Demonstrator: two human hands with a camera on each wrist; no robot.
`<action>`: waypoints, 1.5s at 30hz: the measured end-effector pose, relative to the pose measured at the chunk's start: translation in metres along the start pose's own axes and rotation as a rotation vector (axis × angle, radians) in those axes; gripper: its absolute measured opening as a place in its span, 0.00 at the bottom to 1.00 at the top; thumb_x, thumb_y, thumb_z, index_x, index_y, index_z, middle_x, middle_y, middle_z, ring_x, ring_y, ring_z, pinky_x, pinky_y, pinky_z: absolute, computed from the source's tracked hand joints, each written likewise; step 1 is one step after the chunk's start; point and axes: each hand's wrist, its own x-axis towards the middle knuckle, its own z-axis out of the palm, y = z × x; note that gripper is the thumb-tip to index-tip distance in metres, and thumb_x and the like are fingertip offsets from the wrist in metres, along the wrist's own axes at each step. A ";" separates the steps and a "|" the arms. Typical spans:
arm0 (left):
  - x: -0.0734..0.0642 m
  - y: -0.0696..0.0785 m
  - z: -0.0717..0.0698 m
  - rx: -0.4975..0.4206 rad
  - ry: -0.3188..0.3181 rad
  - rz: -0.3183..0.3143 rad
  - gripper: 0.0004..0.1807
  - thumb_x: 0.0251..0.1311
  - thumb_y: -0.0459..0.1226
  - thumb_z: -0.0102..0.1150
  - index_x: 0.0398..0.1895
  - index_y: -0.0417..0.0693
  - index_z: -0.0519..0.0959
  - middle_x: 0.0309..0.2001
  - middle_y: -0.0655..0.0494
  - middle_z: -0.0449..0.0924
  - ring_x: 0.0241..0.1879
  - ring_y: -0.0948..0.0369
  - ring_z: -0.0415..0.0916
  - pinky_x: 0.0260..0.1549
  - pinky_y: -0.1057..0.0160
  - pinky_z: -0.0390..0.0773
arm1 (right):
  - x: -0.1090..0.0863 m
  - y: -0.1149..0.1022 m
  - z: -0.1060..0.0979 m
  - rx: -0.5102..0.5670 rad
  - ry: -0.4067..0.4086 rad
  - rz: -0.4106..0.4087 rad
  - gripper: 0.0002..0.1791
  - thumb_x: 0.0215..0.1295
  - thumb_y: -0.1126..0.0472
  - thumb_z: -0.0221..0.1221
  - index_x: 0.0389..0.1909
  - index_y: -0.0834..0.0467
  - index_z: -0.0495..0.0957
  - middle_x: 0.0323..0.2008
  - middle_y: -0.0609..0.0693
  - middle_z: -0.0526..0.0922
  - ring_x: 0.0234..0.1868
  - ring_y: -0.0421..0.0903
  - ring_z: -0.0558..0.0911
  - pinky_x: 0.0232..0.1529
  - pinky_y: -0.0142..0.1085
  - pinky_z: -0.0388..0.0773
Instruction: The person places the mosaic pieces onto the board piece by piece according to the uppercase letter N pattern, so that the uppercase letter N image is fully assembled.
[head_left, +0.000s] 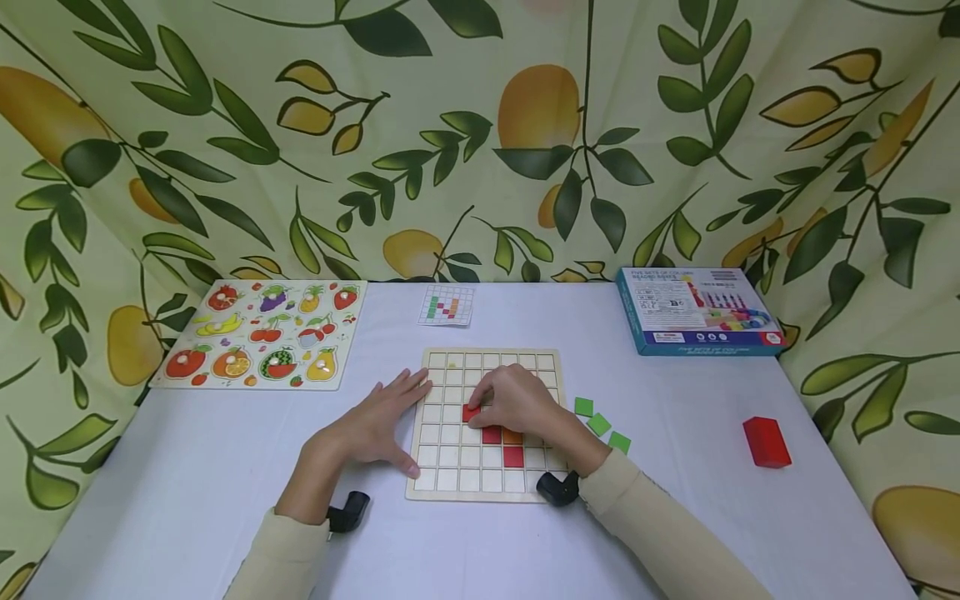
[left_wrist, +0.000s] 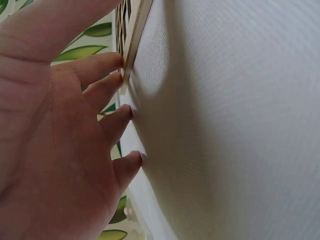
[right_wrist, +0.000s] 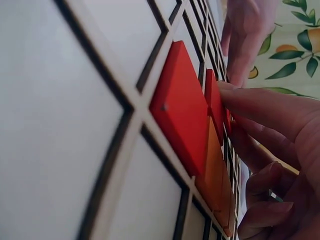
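A wooden grid board (head_left: 450,481) with white squares lies on the table. My right hand (head_left: 517,402) is over its middle, thumb and fingertips pinching a red square tile (head_left: 469,413) at a cell. Diagonally below it, toward the near right, sit another red tile (head_left: 491,435), an orange tile (head_left: 512,437) and a third red tile (head_left: 513,457). The right wrist view shows the nearest red tile (right_wrist: 182,107) set in the grid, with the thumb beyond it. My left hand (head_left: 375,425) rests with spread fingers at the board's left edge, thumb near the lower left corner.
Three green tiles (head_left: 598,424) lie right of the board. Behind it is a small pattern card (head_left: 446,307) with coloured squares. A fruit puzzle board (head_left: 262,333) lies back left, a blue box (head_left: 697,312) back right, and a red block (head_left: 767,442) at far right.
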 end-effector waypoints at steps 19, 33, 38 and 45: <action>0.000 -0.002 0.001 -0.004 0.008 0.007 0.70 0.28 0.53 0.87 0.80 0.49 0.59 0.84 0.56 0.47 0.85 0.48 0.38 0.82 0.38 0.44 | 0.001 -0.003 -0.002 -0.011 -0.035 0.013 0.09 0.47 0.55 0.80 0.29 0.47 0.91 0.38 0.43 0.92 0.47 0.42 0.84 0.42 0.36 0.80; 0.001 -0.002 0.000 0.010 0.000 -0.006 0.70 0.29 0.54 0.87 0.80 0.50 0.59 0.84 0.57 0.47 0.85 0.49 0.37 0.82 0.39 0.44 | -0.002 0.007 -0.018 0.051 -0.114 -0.116 0.11 0.55 0.52 0.76 0.39 0.47 0.90 0.42 0.39 0.89 0.41 0.40 0.81 0.44 0.34 0.80; 0.001 -0.001 0.000 0.013 0.000 -0.017 0.70 0.28 0.54 0.87 0.80 0.51 0.59 0.84 0.57 0.47 0.85 0.49 0.38 0.82 0.39 0.44 | -0.005 0.013 -0.028 0.069 -0.108 -0.079 0.14 0.56 0.50 0.75 0.43 0.45 0.89 0.48 0.40 0.88 0.46 0.41 0.79 0.45 0.33 0.77; 0.001 -0.002 0.001 -0.007 0.006 -0.006 0.70 0.28 0.52 0.88 0.80 0.50 0.59 0.84 0.57 0.47 0.85 0.50 0.38 0.83 0.40 0.43 | -0.016 0.029 -0.042 0.115 -0.102 -0.079 0.18 0.56 0.54 0.75 0.48 0.47 0.88 0.49 0.41 0.87 0.47 0.45 0.78 0.46 0.37 0.79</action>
